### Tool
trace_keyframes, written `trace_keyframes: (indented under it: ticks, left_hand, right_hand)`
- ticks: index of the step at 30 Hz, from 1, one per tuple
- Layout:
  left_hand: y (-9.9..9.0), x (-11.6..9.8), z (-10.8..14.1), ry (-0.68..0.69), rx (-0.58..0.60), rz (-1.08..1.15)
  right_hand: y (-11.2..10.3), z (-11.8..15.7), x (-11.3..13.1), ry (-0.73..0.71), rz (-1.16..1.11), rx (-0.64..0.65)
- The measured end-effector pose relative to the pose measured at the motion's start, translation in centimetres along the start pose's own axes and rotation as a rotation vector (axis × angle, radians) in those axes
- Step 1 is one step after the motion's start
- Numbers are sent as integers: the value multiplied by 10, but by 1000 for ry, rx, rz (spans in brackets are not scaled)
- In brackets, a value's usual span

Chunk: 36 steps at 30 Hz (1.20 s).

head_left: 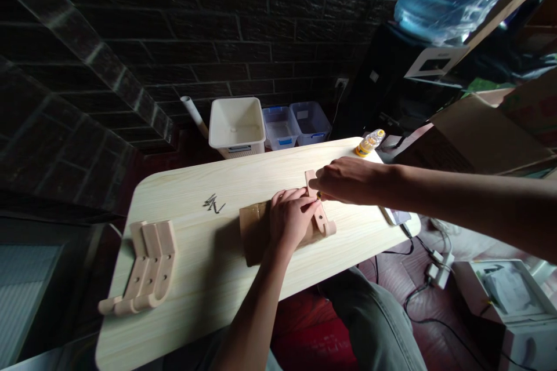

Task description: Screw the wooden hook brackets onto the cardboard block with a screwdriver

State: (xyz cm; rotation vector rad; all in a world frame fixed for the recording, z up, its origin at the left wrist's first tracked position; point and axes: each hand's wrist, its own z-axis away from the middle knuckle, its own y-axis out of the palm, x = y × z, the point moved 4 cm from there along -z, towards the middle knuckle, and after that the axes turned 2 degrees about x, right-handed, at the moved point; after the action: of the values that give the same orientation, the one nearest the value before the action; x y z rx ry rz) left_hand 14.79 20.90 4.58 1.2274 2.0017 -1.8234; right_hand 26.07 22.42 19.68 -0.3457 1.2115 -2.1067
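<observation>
A pale wooden hook (321, 217) with a screw hole and a curled lower end lies across a brown cardboard piece (253, 232). My left hand (290, 217) rests over the cardboard, its fingertips pressed together against the hook's middle. Just above those fingertips, my right hand (342, 178) is closed around a tool, probably a screwdriver (319, 195); only a small yellow and dark part shows, the rest lies hidden in the fist. Several dark screws (212, 203) are scattered left of the cardboard. At the table's left end, more wooden hooks (150, 266) with holes stand side by side.
The light wooden table (195, 185) has rounded corners. A clear bottle with yellow parts (369, 142) lies at its back right, and a phone-like device (395, 216) with a cable is near the right edge. Behind stand a white bin (237, 122) and clear plastic boxes (281, 127).
</observation>
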Motion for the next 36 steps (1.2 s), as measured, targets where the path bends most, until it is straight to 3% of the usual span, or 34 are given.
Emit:
trace_keyframes:
  ticks: [4, 16, 21, 28, 31, 36]
  left_hand:
    - [-2, 0, 0, 3, 8, 8]
    - [-2, -1, 1, 3, -15, 17]
    - [-1, 0, 1, -12, 0, 16]
    - [-5, -2, 1, 4, -8, 23]
    - [-4, -1, 2, 6, -9, 22]
    - [-2, 0, 2, 5, -12, 16]
  right_hand:
    - [3, -3, 2, -28, 14, -2]
    - [20, -9, -5, 325, -169, -13]
    - [18, -3, -7, 228, -188, -23]
    - [15, -1, -1, -122, 108, -77]
    - [15, -1, 0, -97, 72, -62]
    - [18, -5, -4, 125, -100, -31]
